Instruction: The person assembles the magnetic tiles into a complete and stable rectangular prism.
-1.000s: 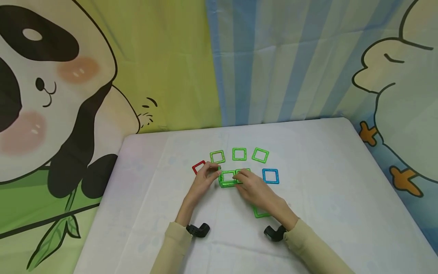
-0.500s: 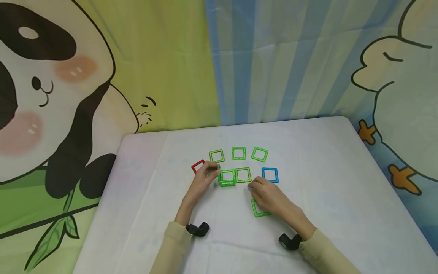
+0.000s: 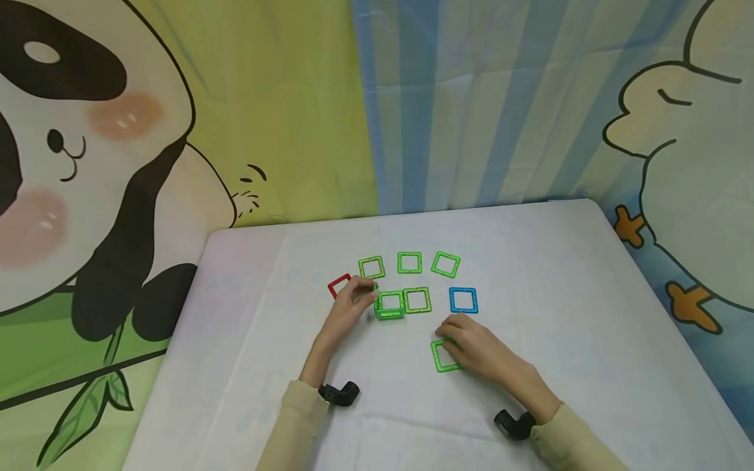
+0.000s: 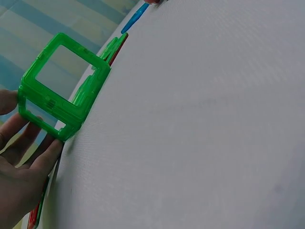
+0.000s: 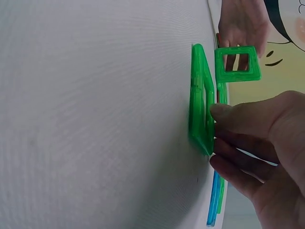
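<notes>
My left hand (image 3: pixel 344 311) grips the left side of a small box of green magnetic tiles (image 3: pixel 390 314), thumb above and fingers lower down in the left wrist view. Another green square tile (image 3: pixel 417 311) lies against the box's right side. Nearer the front, my right hand (image 3: pixel 480 347) is over a separate green tile (image 3: pixel 437 356), partly covering its right side. In the right wrist view the thumb (image 5: pixel 221 112) is right at this tile's edge, with the other fingers loosely bent beside it.
Behind the box, three green square tiles (image 3: pixel 409 271) lie in a row on the white table (image 3: pixel 265 392). A red tile (image 3: pixel 332 291) is partly hidden by my left hand. A blue tile (image 3: pixel 464 311) lies to the right.
My right hand has let go of the tile beside the box and moved right and toward the front, over the separate green tile. My left hand stays at the box.
</notes>
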The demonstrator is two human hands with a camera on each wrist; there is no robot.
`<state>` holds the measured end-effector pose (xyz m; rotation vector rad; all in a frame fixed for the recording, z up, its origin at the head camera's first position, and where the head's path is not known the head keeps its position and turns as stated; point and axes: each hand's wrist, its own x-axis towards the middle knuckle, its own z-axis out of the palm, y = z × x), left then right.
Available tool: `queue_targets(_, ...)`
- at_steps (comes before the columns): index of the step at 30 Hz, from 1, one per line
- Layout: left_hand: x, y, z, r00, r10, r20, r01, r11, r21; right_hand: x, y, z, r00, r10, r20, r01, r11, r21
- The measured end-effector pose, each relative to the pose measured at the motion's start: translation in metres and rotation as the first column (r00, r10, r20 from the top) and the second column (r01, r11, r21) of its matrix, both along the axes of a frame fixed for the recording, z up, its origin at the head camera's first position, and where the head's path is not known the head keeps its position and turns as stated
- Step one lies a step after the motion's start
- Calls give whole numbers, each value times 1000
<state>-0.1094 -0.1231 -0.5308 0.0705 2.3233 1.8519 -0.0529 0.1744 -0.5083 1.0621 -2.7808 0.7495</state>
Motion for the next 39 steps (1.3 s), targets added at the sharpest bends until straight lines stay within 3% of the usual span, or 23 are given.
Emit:
queue_targets(6, 0, 0, 1, 1000, 3, 12, -3, 1000, -17, 1, 2, -3, 1000, 24, -7, -24, 1000, -16)
queue_targets(14, 0, 1, 2, 1000, -2, 11, 3, 1000, -19, 0, 3, -8, 995, 34, -96, -37, 999, -32)
queue_targets(28, 2, 1, 4, 1000, 11, 26, -11, 1000, -6, -4, 1, 6, 997, 10, -75, -8, 1000, 21)
queue_targets(39, 2, 1, 4, 1000, 7, 22, -7, 1000, -2, -12, -2, 17, 996, -2, -94, 1, 1000, -6)
